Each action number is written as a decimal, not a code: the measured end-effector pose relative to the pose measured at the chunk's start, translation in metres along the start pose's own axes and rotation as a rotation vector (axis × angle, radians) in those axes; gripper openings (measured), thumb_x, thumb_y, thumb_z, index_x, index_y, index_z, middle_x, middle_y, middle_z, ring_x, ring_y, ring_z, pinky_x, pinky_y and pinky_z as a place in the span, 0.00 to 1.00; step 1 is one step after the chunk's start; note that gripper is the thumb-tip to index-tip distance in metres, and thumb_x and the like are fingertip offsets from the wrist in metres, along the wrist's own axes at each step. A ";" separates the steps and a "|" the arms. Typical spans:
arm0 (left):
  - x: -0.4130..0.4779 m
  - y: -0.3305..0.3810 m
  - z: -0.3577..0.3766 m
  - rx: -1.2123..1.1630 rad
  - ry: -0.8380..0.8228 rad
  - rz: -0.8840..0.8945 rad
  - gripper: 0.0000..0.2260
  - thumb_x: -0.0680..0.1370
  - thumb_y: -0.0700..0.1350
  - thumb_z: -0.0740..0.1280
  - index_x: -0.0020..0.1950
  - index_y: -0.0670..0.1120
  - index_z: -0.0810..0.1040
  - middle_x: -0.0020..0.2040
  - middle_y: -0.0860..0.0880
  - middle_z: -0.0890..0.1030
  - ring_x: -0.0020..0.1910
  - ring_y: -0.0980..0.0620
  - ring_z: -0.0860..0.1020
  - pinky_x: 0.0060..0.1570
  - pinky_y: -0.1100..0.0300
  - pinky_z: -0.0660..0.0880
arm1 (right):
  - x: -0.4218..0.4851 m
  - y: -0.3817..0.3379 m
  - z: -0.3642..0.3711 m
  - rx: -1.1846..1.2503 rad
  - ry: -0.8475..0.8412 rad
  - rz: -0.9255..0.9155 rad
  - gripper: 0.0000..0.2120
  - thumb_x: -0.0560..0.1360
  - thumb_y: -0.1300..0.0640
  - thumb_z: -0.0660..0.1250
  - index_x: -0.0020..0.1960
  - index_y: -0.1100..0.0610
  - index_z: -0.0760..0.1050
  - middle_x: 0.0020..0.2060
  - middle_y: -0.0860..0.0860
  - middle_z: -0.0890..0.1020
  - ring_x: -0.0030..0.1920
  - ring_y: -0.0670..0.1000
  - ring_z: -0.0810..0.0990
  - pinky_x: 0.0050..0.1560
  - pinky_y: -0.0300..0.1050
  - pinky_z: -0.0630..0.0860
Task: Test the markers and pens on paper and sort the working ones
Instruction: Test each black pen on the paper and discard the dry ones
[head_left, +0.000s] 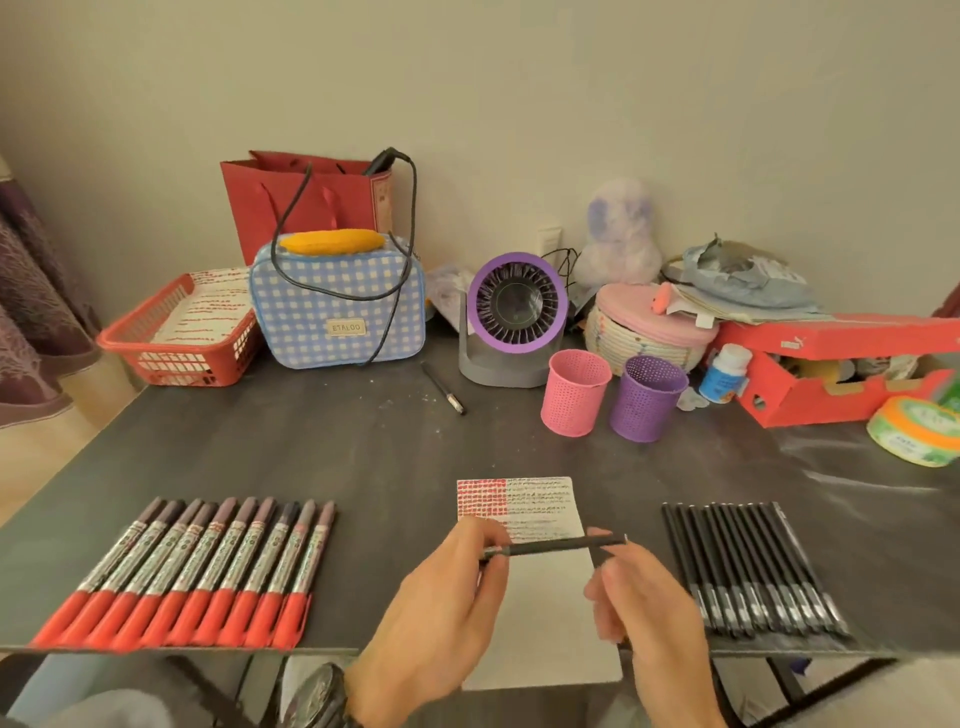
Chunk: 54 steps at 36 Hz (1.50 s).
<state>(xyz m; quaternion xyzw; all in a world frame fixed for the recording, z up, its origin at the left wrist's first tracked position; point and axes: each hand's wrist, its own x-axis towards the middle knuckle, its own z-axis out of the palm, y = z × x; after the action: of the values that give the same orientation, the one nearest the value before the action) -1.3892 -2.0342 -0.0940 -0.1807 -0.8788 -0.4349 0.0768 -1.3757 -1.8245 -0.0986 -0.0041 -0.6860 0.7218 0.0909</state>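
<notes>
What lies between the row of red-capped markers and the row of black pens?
In the head view, the scribbled test paper lies there, and over it the left hand and right hand hold one black pen.

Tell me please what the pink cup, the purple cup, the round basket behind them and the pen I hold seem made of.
Pink cup: thin matte sheet full of small round holes; perforated metal or plastic, I cannot tell which.
Purple cup: same perforated wall, same doubt.
Round basket: coiled rope or cord, by its stacked pale ridges.
Black pen: probably plastic; matte dark barrel.
</notes>
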 end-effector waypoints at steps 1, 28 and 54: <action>-0.003 0.004 0.004 0.005 -0.014 0.011 0.07 0.81 0.58 0.52 0.55 0.60 0.66 0.48 0.61 0.74 0.45 0.56 0.74 0.46 0.59 0.73 | -0.004 -0.001 0.003 0.033 -0.017 0.017 0.11 0.76 0.51 0.70 0.56 0.53 0.84 0.32 0.56 0.79 0.27 0.50 0.71 0.29 0.37 0.68; 0.007 -0.004 0.015 0.191 -0.008 -0.034 0.23 0.78 0.73 0.53 0.40 0.55 0.68 0.37 0.60 0.73 0.42 0.59 0.73 0.36 0.66 0.66 | 0.006 -0.018 0.025 -0.033 -0.230 0.020 0.11 0.76 0.45 0.70 0.47 0.54 0.81 0.32 0.56 0.81 0.29 0.56 0.78 0.32 0.45 0.76; 0.007 -0.034 0.023 0.339 0.057 -0.148 0.24 0.77 0.58 0.66 0.69 0.48 0.71 0.63 0.55 0.77 0.64 0.54 0.76 0.70 0.55 0.69 | 0.087 0.036 -0.010 -0.407 0.211 0.019 0.16 0.75 0.59 0.72 0.31 0.59 0.71 0.21 0.55 0.77 0.21 0.47 0.74 0.26 0.37 0.70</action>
<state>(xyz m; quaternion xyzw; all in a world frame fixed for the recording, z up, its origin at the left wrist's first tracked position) -1.4082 -2.0331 -0.1304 -0.0876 -0.9480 -0.2898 0.0986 -1.4648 -1.8043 -0.1249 -0.1043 -0.8041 0.5651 0.1526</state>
